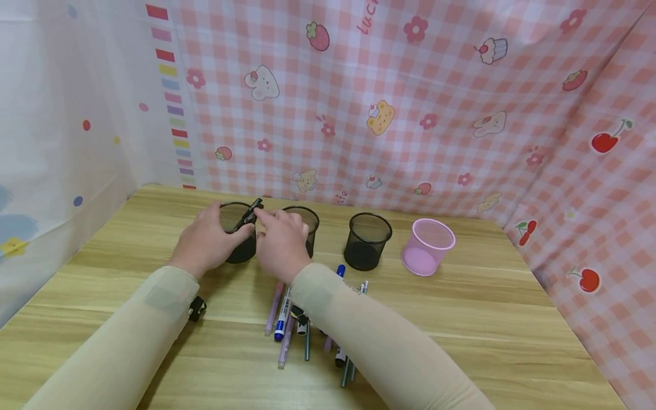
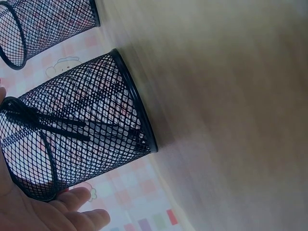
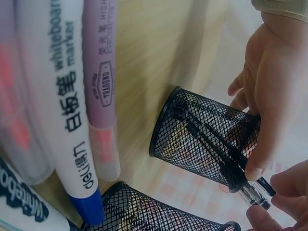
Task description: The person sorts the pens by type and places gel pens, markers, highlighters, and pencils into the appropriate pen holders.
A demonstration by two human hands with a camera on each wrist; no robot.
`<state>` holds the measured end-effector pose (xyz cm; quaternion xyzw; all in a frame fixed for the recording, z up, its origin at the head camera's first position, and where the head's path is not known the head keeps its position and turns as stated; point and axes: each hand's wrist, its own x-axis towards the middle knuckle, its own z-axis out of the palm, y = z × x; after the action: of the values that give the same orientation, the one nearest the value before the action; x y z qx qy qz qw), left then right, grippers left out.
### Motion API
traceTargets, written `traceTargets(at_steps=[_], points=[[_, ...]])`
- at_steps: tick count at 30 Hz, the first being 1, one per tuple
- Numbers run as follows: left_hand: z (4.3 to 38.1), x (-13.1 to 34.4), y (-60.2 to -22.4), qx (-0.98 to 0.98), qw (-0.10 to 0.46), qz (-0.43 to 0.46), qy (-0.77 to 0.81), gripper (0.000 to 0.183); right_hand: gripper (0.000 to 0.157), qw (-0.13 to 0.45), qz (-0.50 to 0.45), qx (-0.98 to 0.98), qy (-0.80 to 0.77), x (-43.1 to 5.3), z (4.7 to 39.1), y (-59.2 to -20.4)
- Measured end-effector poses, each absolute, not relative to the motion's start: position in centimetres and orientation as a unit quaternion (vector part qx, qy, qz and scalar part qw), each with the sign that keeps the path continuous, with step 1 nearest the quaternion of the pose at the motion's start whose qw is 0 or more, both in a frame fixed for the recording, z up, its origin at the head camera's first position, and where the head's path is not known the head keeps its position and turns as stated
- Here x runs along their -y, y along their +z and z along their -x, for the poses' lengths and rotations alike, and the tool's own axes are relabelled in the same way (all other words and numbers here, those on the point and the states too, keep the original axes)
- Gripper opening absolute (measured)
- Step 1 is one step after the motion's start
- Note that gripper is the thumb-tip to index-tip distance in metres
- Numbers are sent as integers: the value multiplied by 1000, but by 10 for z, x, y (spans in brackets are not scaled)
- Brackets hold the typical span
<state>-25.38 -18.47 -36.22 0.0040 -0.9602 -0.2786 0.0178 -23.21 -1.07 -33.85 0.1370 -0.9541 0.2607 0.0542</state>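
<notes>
At the left of the row, a black mesh pen holder (image 1: 242, 250) stands upright on the wooden table. My left hand (image 1: 201, 242) holds it by the rim, with the thumb at the near side and the fingers round the far side. Black pens (image 1: 250, 215) lean inside the holder, and their tops stick out past the rim. My right hand (image 1: 283, 242) pinches these tops between thumb and fingers. The right wrist view shows clear ends on the pens (image 3: 257, 193) at the fingertips. Through the mesh (image 2: 82, 86), the pen bodies reach toward the holder's bottom.
A second black mesh holder (image 1: 310, 221) is partly hidden behind my right hand. Farther right stand a third black one (image 1: 363, 256) and a pink one (image 1: 420, 265). Below my right forearm lie purple highlighters (image 1: 286, 344), a whiteboard marker (image 1: 282, 319) and several other pens. Patterned cloth (image 1: 348, 114) hangs behind the table.
</notes>
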Motion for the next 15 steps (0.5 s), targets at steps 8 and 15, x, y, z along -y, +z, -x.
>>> traceTargets(at_steps=[8, 15], points=[[254, 184, -363, 962, 19, 4, -274, 122, 52, 49, -141, 930, 336, -6, 231, -339], [254, 186, -358, 965, 20, 11, -261, 122, 49, 69, -157, 913, 371, -31, 226, -335]])
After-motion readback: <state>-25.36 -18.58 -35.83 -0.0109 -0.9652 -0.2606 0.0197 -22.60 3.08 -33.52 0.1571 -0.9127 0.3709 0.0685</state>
